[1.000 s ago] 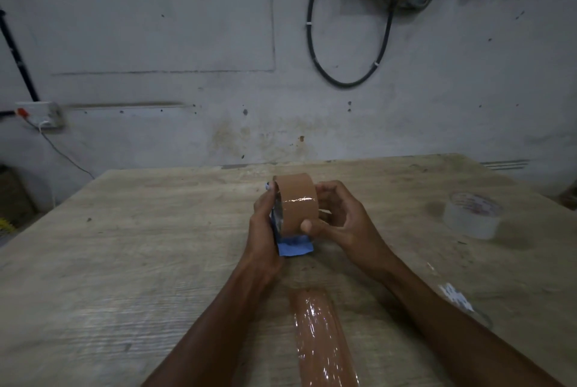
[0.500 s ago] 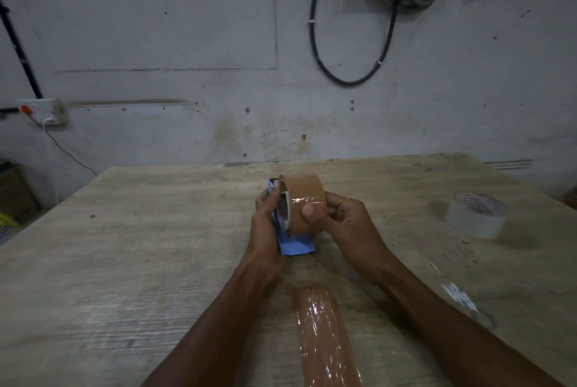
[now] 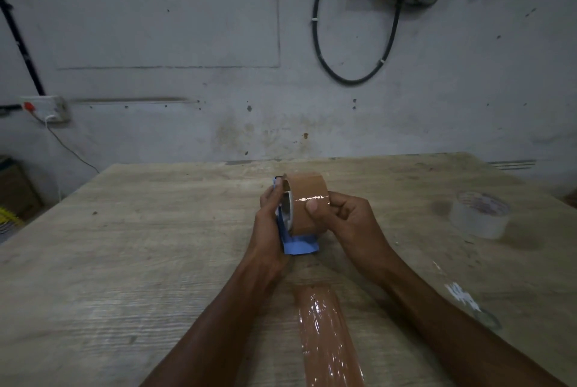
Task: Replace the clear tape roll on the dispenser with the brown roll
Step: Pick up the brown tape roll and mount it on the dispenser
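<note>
Brown roll (image 3: pixel 309 205) on blue dispenser (image 3: pixel 296 243), left hand (image 3: pixel 270 221) fingers grasping the dispenser, right hand (image 3: pixel 349 221) fingers gripping the roll, clear roll (image 3: pixel 479 215) well apart on tabletop (image 3: pixel 125 261)

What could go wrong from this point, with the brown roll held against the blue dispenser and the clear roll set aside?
1. The brown roll may not be fully seated on the blue dispenser; the hub is hidden, so it could sit crooked or slip off.
2. The right hand thumb presses the glossy tape face, where the loose end could stick back down or snag.
3. The clear roll lies near the table right edge; an elbow sweep might knock it off.
</note>
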`<action>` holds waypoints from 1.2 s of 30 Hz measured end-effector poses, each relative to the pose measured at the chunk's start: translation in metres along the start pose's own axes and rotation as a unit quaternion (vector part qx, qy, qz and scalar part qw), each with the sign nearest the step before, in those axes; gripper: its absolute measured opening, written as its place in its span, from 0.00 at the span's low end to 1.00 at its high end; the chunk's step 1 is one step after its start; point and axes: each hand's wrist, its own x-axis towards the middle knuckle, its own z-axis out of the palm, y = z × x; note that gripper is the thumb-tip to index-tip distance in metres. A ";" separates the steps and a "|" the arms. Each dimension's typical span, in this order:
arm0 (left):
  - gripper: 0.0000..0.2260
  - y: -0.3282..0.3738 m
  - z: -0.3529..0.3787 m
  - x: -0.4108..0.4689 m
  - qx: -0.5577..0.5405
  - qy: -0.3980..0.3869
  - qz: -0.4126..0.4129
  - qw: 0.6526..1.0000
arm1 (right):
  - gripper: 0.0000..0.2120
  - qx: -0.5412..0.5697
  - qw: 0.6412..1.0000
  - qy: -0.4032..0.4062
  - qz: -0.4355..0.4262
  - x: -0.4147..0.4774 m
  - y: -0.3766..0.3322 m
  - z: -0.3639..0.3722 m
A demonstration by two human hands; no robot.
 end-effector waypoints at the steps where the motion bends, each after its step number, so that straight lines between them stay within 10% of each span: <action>1: 0.42 0.000 0.000 0.000 -0.006 -0.006 -0.006 1.000 | 0.11 -0.010 1.000 0.000 -0.002 0.000 0.001 0.000; 36: 0.26 0.015 0.005 -0.015 -0.005 -0.041 -0.021 0.999 | 0.13 -0.105 0.994 -0.014 0.010 -0.002 0.027 0.005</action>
